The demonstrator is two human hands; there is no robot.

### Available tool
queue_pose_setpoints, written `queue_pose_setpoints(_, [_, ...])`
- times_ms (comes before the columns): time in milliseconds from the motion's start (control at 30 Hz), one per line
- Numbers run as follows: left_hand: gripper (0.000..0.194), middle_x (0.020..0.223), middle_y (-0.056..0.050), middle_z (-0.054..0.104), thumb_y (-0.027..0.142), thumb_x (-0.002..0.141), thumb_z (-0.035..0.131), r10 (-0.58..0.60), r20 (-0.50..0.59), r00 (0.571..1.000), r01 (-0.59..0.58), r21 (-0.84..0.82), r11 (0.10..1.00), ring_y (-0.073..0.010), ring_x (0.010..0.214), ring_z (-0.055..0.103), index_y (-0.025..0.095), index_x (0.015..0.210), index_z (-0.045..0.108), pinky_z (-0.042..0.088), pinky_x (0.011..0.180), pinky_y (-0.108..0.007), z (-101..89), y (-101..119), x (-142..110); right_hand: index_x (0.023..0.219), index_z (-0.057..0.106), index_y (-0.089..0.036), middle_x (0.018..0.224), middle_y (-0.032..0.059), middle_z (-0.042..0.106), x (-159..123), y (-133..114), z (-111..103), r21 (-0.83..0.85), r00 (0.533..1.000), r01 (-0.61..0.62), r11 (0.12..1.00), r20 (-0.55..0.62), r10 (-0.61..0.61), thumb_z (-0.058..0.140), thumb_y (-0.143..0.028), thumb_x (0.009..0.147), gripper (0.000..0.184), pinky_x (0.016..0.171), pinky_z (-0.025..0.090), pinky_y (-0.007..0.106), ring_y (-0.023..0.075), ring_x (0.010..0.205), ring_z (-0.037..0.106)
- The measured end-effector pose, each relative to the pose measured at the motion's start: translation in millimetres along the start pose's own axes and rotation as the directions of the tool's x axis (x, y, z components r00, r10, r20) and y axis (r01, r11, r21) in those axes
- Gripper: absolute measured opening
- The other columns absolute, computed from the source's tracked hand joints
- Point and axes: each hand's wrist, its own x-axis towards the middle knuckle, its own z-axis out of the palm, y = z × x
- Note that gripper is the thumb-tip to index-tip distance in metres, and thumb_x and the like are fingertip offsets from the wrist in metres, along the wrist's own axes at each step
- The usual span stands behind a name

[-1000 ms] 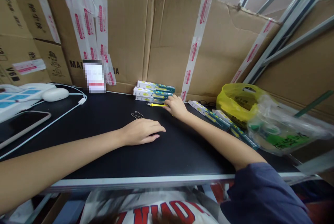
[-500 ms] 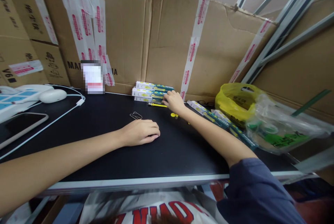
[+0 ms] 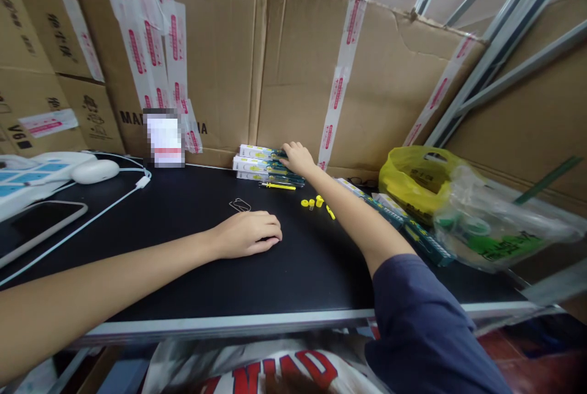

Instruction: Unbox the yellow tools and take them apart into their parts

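My right hand [image 3: 298,158] reaches to a stack of narrow white-and-green printed boxes [image 3: 257,164] against the cardboard. Its fingers are bent round the right end of the upper narrow box [image 3: 259,151]. My left hand [image 3: 250,234] rests palm down on the black tabletop, fingers loosely curled together, with nothing visible in it. Just beyond it lies a thin bent wire piece [image 3: 239,205]. In front of the stack is a slim yellow-and-clear pen-like tool [image 3: 280,186]. Several small yellow parts [image 3: 319,201] lie beside my right forearm.
More narrow boxes [image 3: 424,238] lie to the right, beside a yellow plastic bag [image 3: 408,180] and a clear bag [image 3: 495,229]. At left are a phone [image 3: 41,223], a power strip [image 3: 41,177] and a white cable [image 3: 92,210]. Tall cardboard [image 3: 220,63] walls the back.
My right hand has moved up and slightly left, from the lower boxes to the upper one. More yellow parts show beside my forearm. My left hand stays put.
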Motion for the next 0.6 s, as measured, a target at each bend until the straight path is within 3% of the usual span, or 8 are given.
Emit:
queue_pose_setpoints(300, [0.024, 0.101, -0.005, 0.064, 0.026, 0.094, 0.041, -0.011, -0.006, 1.0, 0.011, -0.017, 1.0, -0.0159, 0.093, 0.058, 0.02, 0.098, 0.064, 0.045, 0.085, -0.027, -0.2, -0.1, -0.6, 0.12, 0.052, -0.016, 0.119, 0.0152, 0.05, 11.6, 10.8, 12.4, 0.033, 0.999, 0.001, 0.999, 0.04, -0.003, 0.054, -0.018, 0.083, 0.037, 0.086, 0.04, 0.04, 0.0289, 0.111, 0.044])
queue_pose_setpoints(600, [0.022, 0.102, -0.004, 0.063, 0.025, 0.094, 0.042, -0.03, 0.019, 0.999, 0.031, -0.022, 0.999, -0.016, 0.094, 0.058, 0.02, 0.099, 0.063, 0.044, 0.086, -0.027, -0.8, -0.2, -0.1, 0.115, 0.05, -0.015, 0.116, 0.0138, 0.047, 12.4, 10.9, 3.2, 0.079, 0.997, 0.014, 0.997, 0.079, -0.02, 0.056, -0.014, 0.08, 0.035, 0.078, 0.042, 0.035, 0.0239, 0.099, 0.052])
